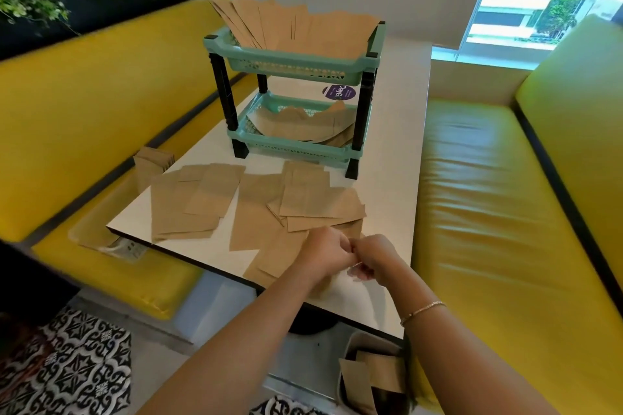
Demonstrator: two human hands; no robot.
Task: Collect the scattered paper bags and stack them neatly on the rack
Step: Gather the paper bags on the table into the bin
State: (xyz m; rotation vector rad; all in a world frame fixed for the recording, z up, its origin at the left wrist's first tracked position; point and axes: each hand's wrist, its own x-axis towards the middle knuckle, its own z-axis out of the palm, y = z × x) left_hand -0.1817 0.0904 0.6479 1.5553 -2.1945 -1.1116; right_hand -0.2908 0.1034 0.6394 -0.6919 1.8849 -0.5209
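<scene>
1. Loose paper bags (pixel 256 209) cover the near table (pixel 394 152), between its edge and the rack (pixel 296 91).
2. The table's right strip lies bare beside the rack.
3. Fanned bags fill the rack's top tray (pixel 286 59).

Purple sticker (pixel 339 93) on the table reads "ClayGo".

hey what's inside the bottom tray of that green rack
The lower tray of the rack holds a loose pile of brown paper bags. What lies beneath them is covered.
</scene>
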